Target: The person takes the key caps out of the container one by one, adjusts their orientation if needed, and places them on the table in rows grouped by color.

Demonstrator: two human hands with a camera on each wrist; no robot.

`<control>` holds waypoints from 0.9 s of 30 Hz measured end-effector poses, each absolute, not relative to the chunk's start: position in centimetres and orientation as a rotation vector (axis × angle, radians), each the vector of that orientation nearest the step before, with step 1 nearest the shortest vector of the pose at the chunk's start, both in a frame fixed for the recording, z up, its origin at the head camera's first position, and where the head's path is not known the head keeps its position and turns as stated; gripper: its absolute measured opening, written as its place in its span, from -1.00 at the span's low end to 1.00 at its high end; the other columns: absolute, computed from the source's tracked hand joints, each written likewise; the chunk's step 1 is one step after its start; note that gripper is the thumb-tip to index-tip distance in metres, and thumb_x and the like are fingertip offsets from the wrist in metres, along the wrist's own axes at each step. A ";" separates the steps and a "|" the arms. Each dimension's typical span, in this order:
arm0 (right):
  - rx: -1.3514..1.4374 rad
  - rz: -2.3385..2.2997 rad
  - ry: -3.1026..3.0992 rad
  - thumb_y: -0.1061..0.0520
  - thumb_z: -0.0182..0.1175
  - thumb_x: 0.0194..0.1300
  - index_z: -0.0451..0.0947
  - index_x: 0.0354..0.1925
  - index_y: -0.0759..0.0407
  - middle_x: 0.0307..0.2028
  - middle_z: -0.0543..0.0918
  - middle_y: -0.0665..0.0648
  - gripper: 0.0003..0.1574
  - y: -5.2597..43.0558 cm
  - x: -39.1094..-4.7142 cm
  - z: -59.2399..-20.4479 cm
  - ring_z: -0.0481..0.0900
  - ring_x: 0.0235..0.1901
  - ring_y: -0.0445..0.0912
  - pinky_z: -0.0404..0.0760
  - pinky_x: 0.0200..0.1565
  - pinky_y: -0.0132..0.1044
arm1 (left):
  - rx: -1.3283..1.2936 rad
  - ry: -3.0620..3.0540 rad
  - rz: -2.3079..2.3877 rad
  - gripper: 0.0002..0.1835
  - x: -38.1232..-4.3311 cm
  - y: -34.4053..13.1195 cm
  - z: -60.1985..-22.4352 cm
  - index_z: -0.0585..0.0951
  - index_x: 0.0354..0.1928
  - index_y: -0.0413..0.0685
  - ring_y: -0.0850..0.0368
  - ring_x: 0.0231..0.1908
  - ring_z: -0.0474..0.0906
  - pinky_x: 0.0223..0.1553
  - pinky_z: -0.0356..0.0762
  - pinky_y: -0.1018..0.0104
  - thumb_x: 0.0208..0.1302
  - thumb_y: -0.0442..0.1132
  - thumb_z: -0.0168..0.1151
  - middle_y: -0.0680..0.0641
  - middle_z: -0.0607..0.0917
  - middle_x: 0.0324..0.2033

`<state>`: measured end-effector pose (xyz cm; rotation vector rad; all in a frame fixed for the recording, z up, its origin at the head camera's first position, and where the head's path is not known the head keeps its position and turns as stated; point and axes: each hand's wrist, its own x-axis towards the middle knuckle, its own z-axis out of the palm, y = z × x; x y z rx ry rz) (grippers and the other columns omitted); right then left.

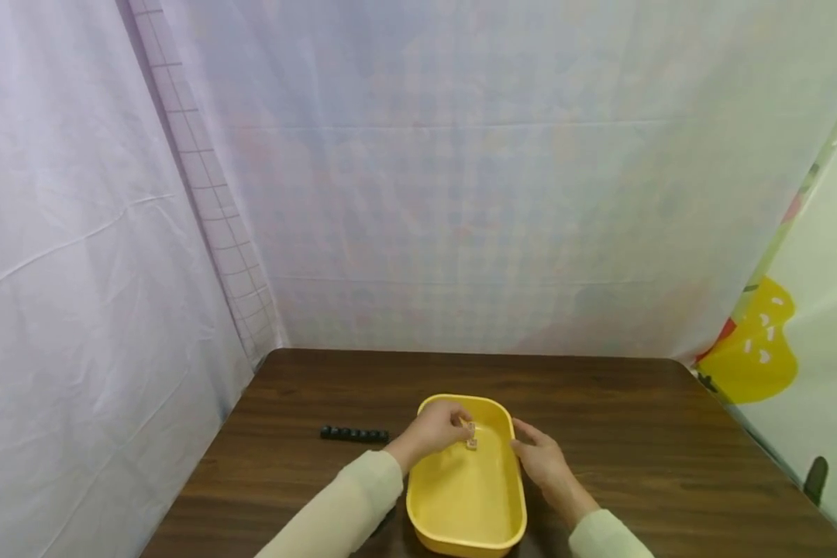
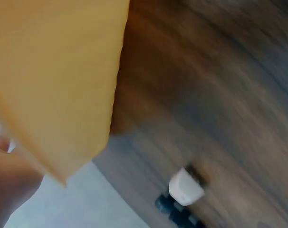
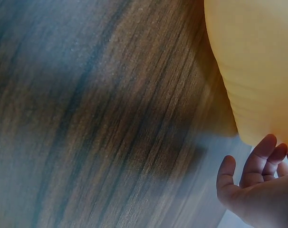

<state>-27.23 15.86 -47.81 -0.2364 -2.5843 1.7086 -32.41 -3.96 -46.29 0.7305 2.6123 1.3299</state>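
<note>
My left hand [image 1: 438, 428] reaches over the left side into a yellow basin [image 1: 463, 539]. Its thumb and forefinger pinch a small beige block [image 1: 470, 426], while a second small beige block [image 1: 471, 444] with a dark mark sits just below the fingertips. In the left wrist view the basin's wall partly covers that hand [image 2: 13, 183]. On the other side my right hand [image 1: 540, 461] touches the basin's right rim. From the right wrist view, its loosely bent fingers [image 3: 259, 156] are at the outer wall, and the thumb is hidden.
A black segmented strip [image 1: 354, 434] lies on the dark wooden table [image 1: 600, 403] left of the basin. A white block [image 2: 186, 186] sits beside a dark knobbly piece [image 2: 179, 214] in the left wrist view. White curtains [image 1: 495, 232] hang behind the table.
</note>
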 end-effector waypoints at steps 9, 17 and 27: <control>-0.223 1.713 -2.574 0.30 0.01 0.42 0.26 0.38 0.45 0.36 0.23 0.53 -0.39 15.9 -27.1 -47.8 0.16 0.35 0.38 0.11 0.33 0.25 | 0.825 2.819 0.953 -0.92 -32.8 -2.0 -48.5 0.71 -0.34 -0.22 0.18 -0.35 0.59 -0.36 0.49 0.41 0.19 -0.34 0.39 -0.10 0.75 -0.26; -0.234 1.720 -2.581 0.28 0.01 0.42 0.26 0.39 0.43 0.36 0.23 0.53 -0.39 16.0 -27.2 -47.6 0.16 0.35 0.39 0.10 0.33 0.26 | 0.806 2.820 0.976 -0.59 -32.8 -1.7 -48.7 0.36 -0.62 -0.07 0.20 -0.34 0.60 -0.50 0.24 0.45 0.19 -0.28 0.42 -0.12 0.69 0.05; -0.236 1.689 -2.601 0.28 0.00 0.42 0.26 0.39 0.42 0.36 0.22 0.54 -0.39 16.0 -27.1 -47.6 0.14 0.36 0.40 0.10 0.33 0.26 | 0.783 2.800 0.903 -0.74 -32.8 -1.5 -49.0 0.60 -0.57 -0.08 0.04 -0.08 0.65 -0.39 0.42 0.42 0.25 -0.21 0.39 -0.08 0.65 0.14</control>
